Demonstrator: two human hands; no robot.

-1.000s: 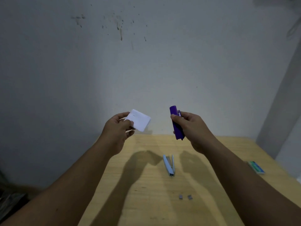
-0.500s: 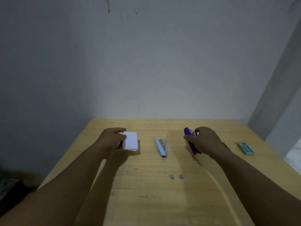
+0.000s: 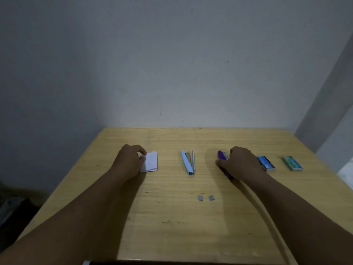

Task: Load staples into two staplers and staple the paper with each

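My left hand [image 3: 129, 161] pinches the left edge of a small folded white paper [image 3: 151, 161] lying on the wooden table [image 3: 172, 217]. My right hand [image 3: 240, 163] grips a purple stapler [image 3: 222, 156] that rests on the table, its far end showing past my fingers. Between my hands lies a light blue stapler [image 3: 188, 162], hinged open in a narrow V. Two small grey staple strips [image 3: 206, 197] lie nearer to me, right of centre.
A blue staple box [image 3: 266, 163] lies just right of my right hand, and a green staple box [image 3: 292, 163] lies further right. The table stands against a grey wall; its left edge drops to a dark floor.
Both hands came down from the air to the table. The paper and the purple stapler now rest on the wood, still held. The view tilted down, bringing the blue box into sight.
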